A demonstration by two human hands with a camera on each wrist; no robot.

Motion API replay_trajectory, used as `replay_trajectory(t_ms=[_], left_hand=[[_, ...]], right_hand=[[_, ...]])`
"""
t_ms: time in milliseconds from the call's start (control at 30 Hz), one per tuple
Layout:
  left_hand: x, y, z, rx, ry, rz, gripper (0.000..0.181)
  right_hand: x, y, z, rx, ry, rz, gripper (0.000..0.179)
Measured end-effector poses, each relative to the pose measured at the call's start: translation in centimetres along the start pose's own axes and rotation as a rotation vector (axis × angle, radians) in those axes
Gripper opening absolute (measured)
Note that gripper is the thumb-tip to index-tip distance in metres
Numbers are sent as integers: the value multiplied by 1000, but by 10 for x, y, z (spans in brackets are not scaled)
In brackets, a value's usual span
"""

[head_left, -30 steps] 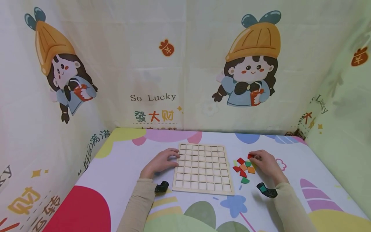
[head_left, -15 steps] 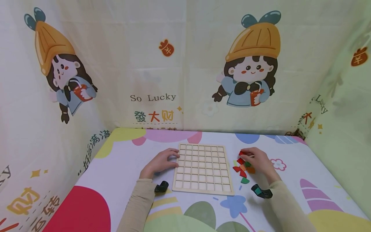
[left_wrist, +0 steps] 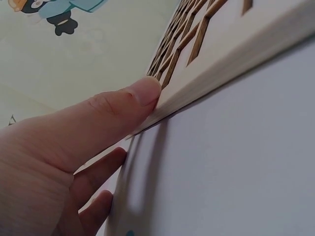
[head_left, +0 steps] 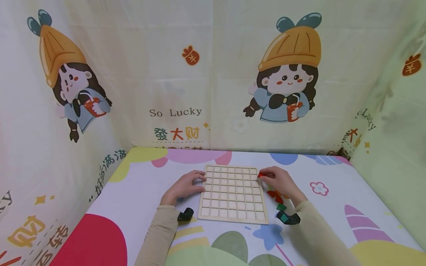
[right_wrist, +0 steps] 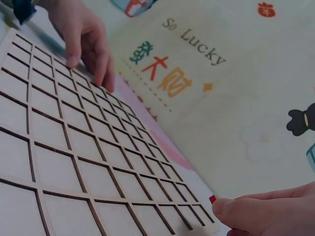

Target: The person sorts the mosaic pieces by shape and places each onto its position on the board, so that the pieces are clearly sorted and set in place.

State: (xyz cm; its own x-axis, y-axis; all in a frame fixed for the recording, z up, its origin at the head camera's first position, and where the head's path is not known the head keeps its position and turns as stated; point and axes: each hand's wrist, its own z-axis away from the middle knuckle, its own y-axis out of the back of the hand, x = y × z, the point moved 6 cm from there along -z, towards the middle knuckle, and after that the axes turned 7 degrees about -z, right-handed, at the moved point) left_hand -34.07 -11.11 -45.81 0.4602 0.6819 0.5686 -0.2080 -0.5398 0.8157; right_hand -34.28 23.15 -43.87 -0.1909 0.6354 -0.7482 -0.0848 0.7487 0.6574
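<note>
A pale wooden grid board with rows of square cells lies on the table, its cells bare. Along its left edge rests my left hand; in the left wrist view the thumb touches the side of the frame, the other fingers loosely extended. My right hand pinches a small red tile between thumb and fingers at the board's upper right edge. Only a corner of that red tile shows in the right wrist view. Under the right hand, loose red pieces and a green piece lie partly covered.
The table wears a cloth printed with colourful shapes. A printed fabric wall stands behind it and on both sides. Black wrist devices sit at both sleeves.
My right hand has moved left from the loose pieces to the board's right edge, carrying the red tile. The left hand has stayed at the left edge.
</note>
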Motion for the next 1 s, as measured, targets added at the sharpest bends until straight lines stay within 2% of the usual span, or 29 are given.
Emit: replay_trajectory(t_ms=[367,600,800,1000], left_hand=[[-1,0,1,-3,24,17,33],[-2,0,-1,-7,20,9,33],[-1,0,-1,-4,20,8,33],[-1,0,-1,-12,31,4,33]], right_hand=[[-21,-20,-6,-37,87,-1,33],[-36,-28,-6,-41,209,30,29],[-41,-35,-8,-61,175,1,29],[-49,-42,-9,-62,215,-25,29]])
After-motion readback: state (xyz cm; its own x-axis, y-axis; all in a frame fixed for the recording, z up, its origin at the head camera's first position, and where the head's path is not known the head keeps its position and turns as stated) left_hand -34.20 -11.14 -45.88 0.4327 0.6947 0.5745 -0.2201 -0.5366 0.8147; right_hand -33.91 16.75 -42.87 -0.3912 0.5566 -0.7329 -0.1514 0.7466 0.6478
